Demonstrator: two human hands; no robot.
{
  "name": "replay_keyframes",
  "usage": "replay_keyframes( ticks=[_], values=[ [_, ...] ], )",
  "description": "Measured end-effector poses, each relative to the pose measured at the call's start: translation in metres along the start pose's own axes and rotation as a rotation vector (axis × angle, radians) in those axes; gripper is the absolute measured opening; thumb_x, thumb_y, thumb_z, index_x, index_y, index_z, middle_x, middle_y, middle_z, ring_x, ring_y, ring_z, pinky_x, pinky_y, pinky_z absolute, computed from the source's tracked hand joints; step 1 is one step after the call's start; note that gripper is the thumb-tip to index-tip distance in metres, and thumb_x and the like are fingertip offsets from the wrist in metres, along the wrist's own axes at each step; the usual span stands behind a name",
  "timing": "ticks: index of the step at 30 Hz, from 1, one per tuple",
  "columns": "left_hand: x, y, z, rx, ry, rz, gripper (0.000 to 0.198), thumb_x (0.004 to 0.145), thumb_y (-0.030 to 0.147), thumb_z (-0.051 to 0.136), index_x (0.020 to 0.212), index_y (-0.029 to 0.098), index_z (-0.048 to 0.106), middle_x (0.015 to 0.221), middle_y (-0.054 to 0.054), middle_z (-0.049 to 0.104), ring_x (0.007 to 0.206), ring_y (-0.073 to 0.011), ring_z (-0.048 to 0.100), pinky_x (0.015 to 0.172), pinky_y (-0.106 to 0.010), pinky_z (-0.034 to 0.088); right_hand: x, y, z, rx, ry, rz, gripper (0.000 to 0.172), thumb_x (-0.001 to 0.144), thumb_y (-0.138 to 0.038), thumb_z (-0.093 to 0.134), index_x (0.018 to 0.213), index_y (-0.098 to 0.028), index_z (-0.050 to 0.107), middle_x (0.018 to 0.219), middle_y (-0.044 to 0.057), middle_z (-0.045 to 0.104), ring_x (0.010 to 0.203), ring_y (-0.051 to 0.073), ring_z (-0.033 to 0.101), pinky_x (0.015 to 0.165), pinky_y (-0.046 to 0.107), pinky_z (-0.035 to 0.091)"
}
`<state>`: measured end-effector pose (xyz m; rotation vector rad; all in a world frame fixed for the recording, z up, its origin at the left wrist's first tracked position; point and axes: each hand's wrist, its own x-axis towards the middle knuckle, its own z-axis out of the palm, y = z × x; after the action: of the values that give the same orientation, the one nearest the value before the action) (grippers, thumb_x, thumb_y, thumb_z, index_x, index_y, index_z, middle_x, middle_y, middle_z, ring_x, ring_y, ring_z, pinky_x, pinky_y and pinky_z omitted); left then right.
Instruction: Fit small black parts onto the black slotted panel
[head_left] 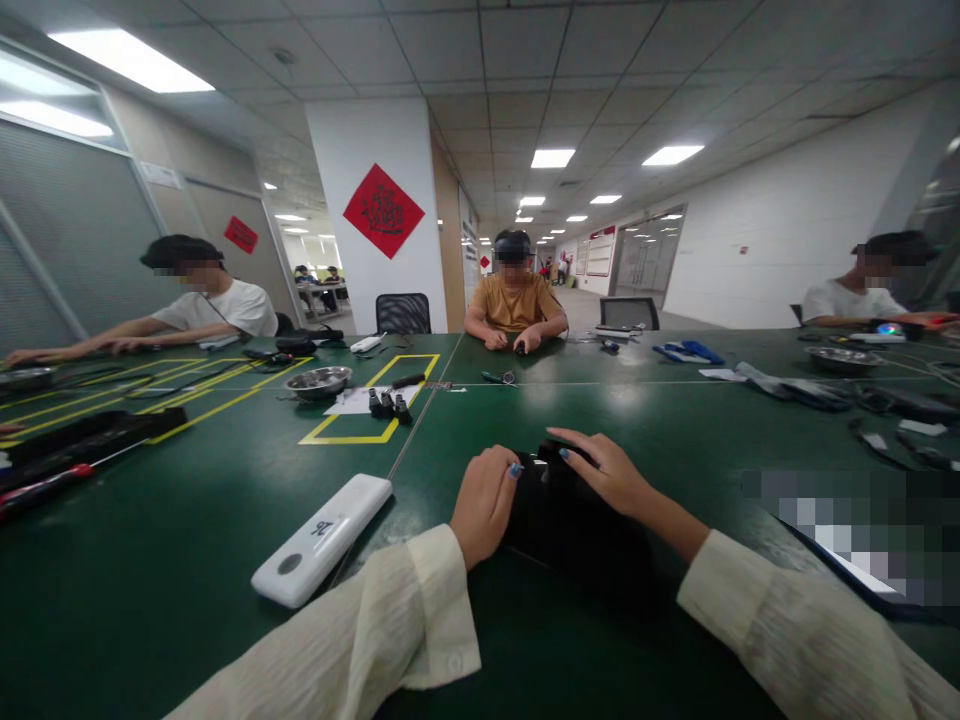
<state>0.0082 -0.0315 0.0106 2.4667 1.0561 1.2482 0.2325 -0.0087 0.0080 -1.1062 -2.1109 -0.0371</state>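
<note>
A flat black object lies on the green table right in front of me. My left hand is curled against its left edge, fingers closed on it. My right hand rests on its top, fingers bent over the far edge. Both sleeves are cream coloured. What the black object is I cannot make out.
A white power bank lies left of my hands. A metal bowl and small black parts sit by a yellow taped rectangle. Screwdrivers lie at far left. Three other people sit around the table.
</note>
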Motion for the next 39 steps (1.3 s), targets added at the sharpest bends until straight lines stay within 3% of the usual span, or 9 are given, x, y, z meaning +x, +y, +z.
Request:
replay_keyframes(
  ticks=[3,5,11,14,17,20,24,30,39],
  values=[
    [0.003,-0.01,-0.005,0.078,0.302,-0.118,0.032,0.093,0.035,0.018,0.085,0.02,0.046,0.08,-0.003,0.048,0.079,-0.0174,0.044,0.075,-0.033,0.034,-0.001,-0.001,-0.002,0.001,0.006,0.019,0.041,0.089,-0.037,0.038,0.128,-0.028,0.047,0.094,0.002,0.068,0.07,0.016,0.058,0.065,0.028,0.044],
    [0.006,-0.018,-0.007,0.082,0.421,-0.183,0.033,0.094,0.037,0.016,0.085,0.021,0.045,0.079,-0.003,0.046,0.078,-0.0173,0.044,0.075,-0.032,0.034,0.0,-0.003,-0.004,-0.018,-0.006,0.037,0.04,0.09,-0.038,0.035,0.127,-0.028,0.05,0.085,0.001,0.068,0.067,0.016,0.057,0.064,0.028,0.043],
    [0.01,-0.033,-0.008,0.051,0.531,-0.265,0.034,0.094,0.039,0.016,0.082,0.022,0.044,0.077,-0.002,0.045,0.076,-0.0176,0.044,0.074,-0.033,0.035,0.0,-0.007,-0.01,-0.01,0.055,0.12,0.039,0.089,-0.042,0.035,0.115,-0.028,0.061,0.065,0.001,0.066,0.061,0.017,0.053,0.06,0.029,0.041],
    [0.01,-0.032,-0.01,0.089,0.626,-0.271,0.035,0.094,0.04,0.016,0.082,0.022,0.044,0.078,-0.002,0.045,0.078,-0.0182,0.043,0.076,-0.034,0.035,0.001,-0.005,-0.012,0.217,0.104,0.237,0.041,0.087,-0.043,0.037,0.111,-0.023,0.064,0.071,0.002,0.068,0.062,0.017,0.057,0.059,0.028,0.042],
    [0.008,-0.027,-0.011,0.146,0.7,-0.21,0.034,0.094,0.038,0.016,0.084,0.021,0.044,0.085,-0.004,0.044,0.084,-0.0188,0.042,0.081,-0.035,0.033,0.002,0.0,-0.009,0.512,0.118,0.481,0.045,0.083,-0.045,0.04,0.104,-0.016,0.067,0.057,0.001,0.062,0.047,0.016,0.052,0.047,0.026,0.039],
    [0.006,-0.023,-0.009,0.196,0.633,-0.117,0.032,0.094,0.035,0.018,0.085,0.02,0.045,0.09,-0.006,0.043,0.088,-0.0192,0.04,0.081,-0.036,0.034,0.002,0.004,-0.001,0.774,0.156,0.729,0.036,0.076,-0.043,0.047,0.083,-0.015,0.068,0.044,-0.002,0.052,0.037,0.012,0.043,0.039,0.024,0.033],
    [0.006,-0.023,-0.005,0.198,0.378,-0.002,0.028,0.094,0.029,0.021,0.083,0.019,0.045,0.087,-0.005,0.046,0.085,-0.0177,0.041,0.079,-0.034,0.036,-0.003,-0.003,0.012,0.998,0.205,0.921,0.022,0.069,-0.037,0.056,0.064,-0.016,0.061,0.048,-0.002,0.054,0.042,0.011,0.047,0.041,0.022,0.036],
    [0.009,-0.025,0.0,0.286,0.012,0.072,0.031,0.094,0.026,0.02,0.079,0.018,0.046,0.084,-0.006,0.049,0.079,-0.0178,0.041,0.075,-0.034,0.038,-0.007,-0.024,0.024,1.31,0.166,1.053,0.018,0.076,-0.025,0.049,0.062,-0.016,0.057,0.047,-0.001,0.054,0.042,0.01,0.047,0.041,0.02,0.037],
    [0.009,-0.025,0.002,0.352,-0.18,0.111,0.035,0.093,0.027,0.021,0.072,0.018,0.047,0.079,-0.005,0.05,0.074,-0.0172,0.043,0.073,-0.034,0.039,-0.007,-0.039,0.025,1.518,0.133,1.132,0.034,0.084,-0.023,0.032,0.058,-0.014,0.053,0.042,0.001,0.049,0.036,0.009,0.045,0.033,0.017,0.031]
  ],
)
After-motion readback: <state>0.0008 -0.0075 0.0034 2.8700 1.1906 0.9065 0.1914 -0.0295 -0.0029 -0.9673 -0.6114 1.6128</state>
